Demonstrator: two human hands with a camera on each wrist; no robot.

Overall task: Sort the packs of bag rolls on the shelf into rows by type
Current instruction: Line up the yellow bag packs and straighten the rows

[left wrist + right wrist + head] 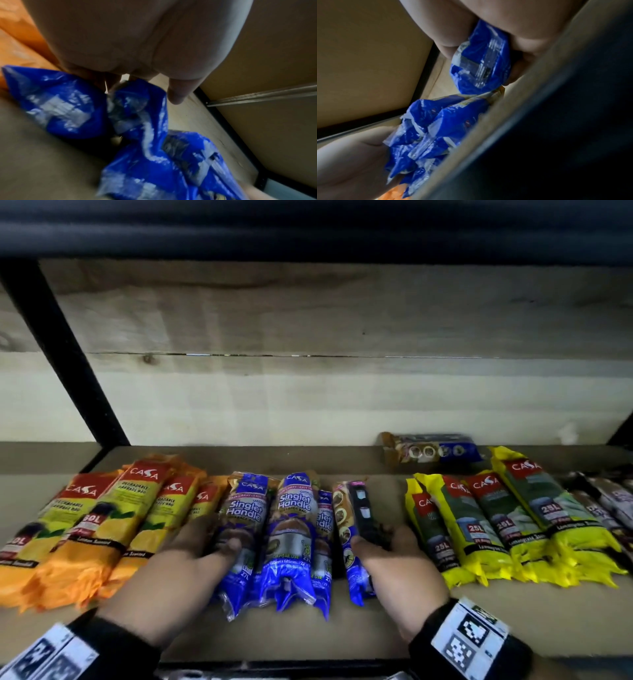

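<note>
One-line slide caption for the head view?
Both hands square up blue packs between orange packs and yellow packs on a shelf.

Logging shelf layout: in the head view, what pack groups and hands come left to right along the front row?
orange packs → left hand → blue Singlet Handle packs → right hand → yellow packs → dark packs

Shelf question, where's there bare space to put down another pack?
Free: the shelf behind the orange packs and blue packs, left of the lone rear pack, and the front strip. Crowded: the pack rows, yellow packs included.
</note>
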